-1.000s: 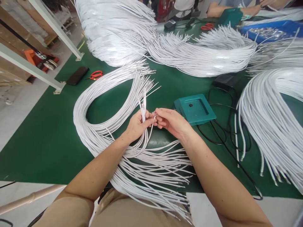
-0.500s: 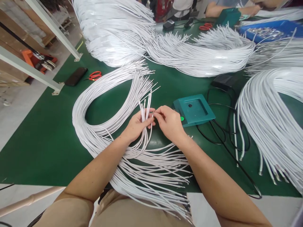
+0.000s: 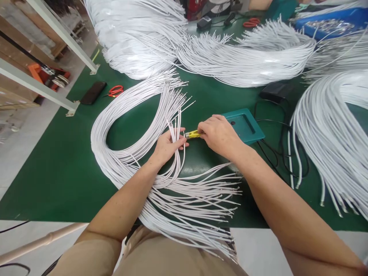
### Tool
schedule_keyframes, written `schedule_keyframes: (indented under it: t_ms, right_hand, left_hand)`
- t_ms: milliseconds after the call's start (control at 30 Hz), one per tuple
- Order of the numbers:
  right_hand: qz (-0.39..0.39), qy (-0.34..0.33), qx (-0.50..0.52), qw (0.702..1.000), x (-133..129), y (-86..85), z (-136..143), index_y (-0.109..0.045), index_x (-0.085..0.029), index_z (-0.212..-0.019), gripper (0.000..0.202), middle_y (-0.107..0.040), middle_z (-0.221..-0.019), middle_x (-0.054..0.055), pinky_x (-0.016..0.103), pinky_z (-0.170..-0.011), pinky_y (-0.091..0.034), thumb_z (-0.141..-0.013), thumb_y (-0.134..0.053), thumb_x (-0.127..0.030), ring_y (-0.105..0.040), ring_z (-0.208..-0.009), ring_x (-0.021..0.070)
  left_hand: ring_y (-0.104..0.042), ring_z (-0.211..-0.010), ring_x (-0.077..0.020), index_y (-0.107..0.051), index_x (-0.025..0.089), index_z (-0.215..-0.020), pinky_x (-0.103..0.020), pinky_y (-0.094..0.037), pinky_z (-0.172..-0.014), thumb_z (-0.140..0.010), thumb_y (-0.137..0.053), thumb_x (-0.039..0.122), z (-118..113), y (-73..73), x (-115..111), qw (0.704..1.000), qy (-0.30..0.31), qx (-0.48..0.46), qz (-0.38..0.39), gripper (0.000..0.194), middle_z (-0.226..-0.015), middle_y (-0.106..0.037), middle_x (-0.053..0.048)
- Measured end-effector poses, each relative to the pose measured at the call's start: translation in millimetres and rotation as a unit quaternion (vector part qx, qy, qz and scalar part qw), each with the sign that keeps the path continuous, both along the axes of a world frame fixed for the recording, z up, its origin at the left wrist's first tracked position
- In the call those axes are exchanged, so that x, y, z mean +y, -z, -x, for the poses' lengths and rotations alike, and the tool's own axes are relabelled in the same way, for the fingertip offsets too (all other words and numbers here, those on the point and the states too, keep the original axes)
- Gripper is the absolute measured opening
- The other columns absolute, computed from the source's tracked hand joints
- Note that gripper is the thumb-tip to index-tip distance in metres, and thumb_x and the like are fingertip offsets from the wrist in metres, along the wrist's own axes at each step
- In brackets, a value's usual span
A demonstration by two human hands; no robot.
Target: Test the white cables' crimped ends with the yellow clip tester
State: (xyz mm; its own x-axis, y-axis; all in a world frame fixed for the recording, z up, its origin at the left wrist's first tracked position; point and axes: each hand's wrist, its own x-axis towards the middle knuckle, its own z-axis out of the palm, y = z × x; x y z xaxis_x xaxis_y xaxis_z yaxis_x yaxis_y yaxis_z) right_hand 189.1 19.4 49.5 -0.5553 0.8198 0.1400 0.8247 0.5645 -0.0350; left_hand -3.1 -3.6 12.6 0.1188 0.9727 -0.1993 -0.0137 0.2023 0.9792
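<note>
My left hand [image 3: 168, 146] is closed around several white cables [image 3: 176, 132], whose tips stick up past the thumb. Between the fingers of my right hand [image 3: 220, 134] is a small yellow tool [image 3: 194, 134] with a metal tip. That tip meets one cable end beside my left thumb; its exact kind is hard to tell. Below both hands, a loose bundle of white cables [image 3: 198, 205] fans out toward the table's front edge. Behind my left hand curves the rest of this bundle [image 3: 99, 134]. A teal tray-like device [image 3: 249, 132] lies partly behind my right hand.
Red-handled scissors [image 3: 115, 91] and a dark phone-like object [image 3: 93, 92] lie at the left. Large cable piles [image 3: 138, 38] stand at the back, with another bundle [image 3: 324, 126] at the right. Black cords [image 3: 283, 147] run beside the device. A blue bin [image 3: 353, 19] holds small metal parts.
My right hand has moved from pinching at the cable end to a place slightly right, now holding the yellow tool against it. My left hand keeps the cables in nearly the same spot.
</note>
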Motion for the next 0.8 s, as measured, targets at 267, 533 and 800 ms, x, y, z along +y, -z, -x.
schedule_keyframes:
  t_ms: [267, 533, 800]
  right_hand:
    - [0.013, -0.002, 0.007, 1.000, 4.5, 0.1, 1.5, -0.063, -0.016, -0.077, 0.017, -0.067, -0.075, 0.007, 0.032, -0.079, -0.033, -0.076, -0.050, -0.005, -0.051, -0.079, 0.0213]
    - [-0.036, 0.018, 0.017, 0.999, 0.4, 2.1, -2.4, -0.065, -0.016, -0.089, 0.015, -0.067, -0.081, 0.009, 0.045, -0.098, -0.029, -0.084, -0.051, -0.017, -0.052, -0.091, 0.0247]
    - [-0.111, 0.140, 0.044, 0.983, -2.1, 8.7, -20.0, -0.055, -0.013, -0.119, 0.031, -0.056, -0.125, 0.016, 0.059, -0.108, -0.015, -0.092, -0.044, -0.025, -0.042, -0.122, 0.0308]
  left_hand:
    - [-0.070, -0.067, -0.0151, -0.059, 0.012, -0.113, -0.020, -0.052, -0.056, -0.071, -0.072, 0.025, 0.9, 9.2, 3.6, 0.998, 0.003, 0.059, -0.006, 0.047, -0.078, -0.065, -0.002]
    - [-0.070, -0.067, -0.0159, -0.061, 0.012, -0.112, -0.020, -0.052, -0.055, -0.068, -0.073, 0.024, -2.3, 7.3, 3.6, 0.997, 0.009, 0.081, 0.000, 0.047, -0.079, -0.066, -0.002]
    - [-0.069, -0.067, -0.0150, -0.061, 0.013, -0.109, -0.024, -0.053, -0.062, -0.067, -0.076, 0.026, 6.3, 5.1, 3.5, 0.999, 0.016, 0.044, 0.010, 0.046, -0.075, -0.064, -0.001]
